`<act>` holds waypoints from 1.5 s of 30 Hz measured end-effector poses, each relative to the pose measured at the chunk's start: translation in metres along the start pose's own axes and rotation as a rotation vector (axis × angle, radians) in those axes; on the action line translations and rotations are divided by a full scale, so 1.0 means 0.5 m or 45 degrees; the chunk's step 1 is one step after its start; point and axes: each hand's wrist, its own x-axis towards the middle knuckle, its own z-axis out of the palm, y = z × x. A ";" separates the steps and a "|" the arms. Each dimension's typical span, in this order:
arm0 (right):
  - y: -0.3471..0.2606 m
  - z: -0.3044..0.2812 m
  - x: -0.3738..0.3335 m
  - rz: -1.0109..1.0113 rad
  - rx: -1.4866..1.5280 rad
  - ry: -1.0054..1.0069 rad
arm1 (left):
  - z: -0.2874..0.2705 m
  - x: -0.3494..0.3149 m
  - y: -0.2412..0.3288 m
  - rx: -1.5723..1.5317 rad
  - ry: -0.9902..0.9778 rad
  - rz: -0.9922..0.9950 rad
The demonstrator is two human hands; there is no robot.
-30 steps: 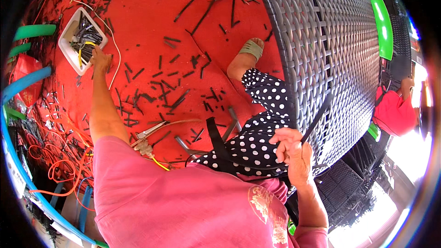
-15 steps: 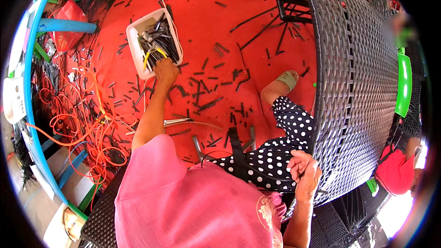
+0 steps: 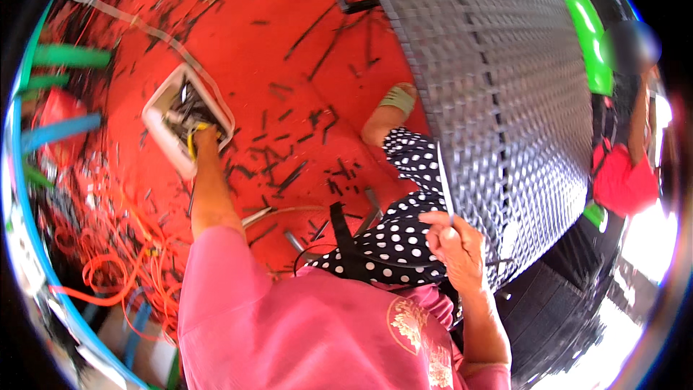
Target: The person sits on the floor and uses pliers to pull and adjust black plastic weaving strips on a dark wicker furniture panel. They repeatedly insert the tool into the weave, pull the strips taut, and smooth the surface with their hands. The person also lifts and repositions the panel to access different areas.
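Observation:
My left hand (image 3: 207, 137) reaches down into a white plastic box (image 3: 153, 117) on the red floor. Its fingers are closed at the yellow-handled pliers (image 3: 193, 139), partly hiding them. Dark strips and other tools (image 3: 186, 101) lie in the box, blurred. Closer to my body, my right hand (image 3: 460, 245) is pinched, thumb against fingers, beside the woven panel. A thin strip (image 3: 444, 182), pale in the light, rises from its fingertips along the panel's edge.
A grey-black woven rattan panel (image 3: 498, 87) stands at my right. Cut black strips (image 3: 278, 155) litter the red floor (image 3: 253, 50). Orange hose (image 3: 115, 267) lies coiled at left, near blue and green frame legs (image 3: 61, 132). Another person in red (image 3: 624, 177) is at far right.
The view has swung, so the box and panel appear farther left. My left hand has gone from the box's near rim onto the pliers. The pale strip now shows at my right hand.

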 end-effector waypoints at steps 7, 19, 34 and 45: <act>0.020 -0.011 -0.008 0.078 0.143 0.031 | 0.071 -0.161 0.127 0.022 0.103 0.060; 0.063 0.004 -0.054 -0.223 0.476 -0.245 | 0.000 -1.046 0.588 -0.790 -1.260 0.926; 0.030 -0.105 -0.207 -0.950 -0.104 0.835 | -0.011 -1.371 0.670 -0.601 -2.259 0.784; 0.001 -0.212 -0.222 -0.918 0.063 0.775 | -0.021 -1.448 0.642 -0.272 -2.545 0.754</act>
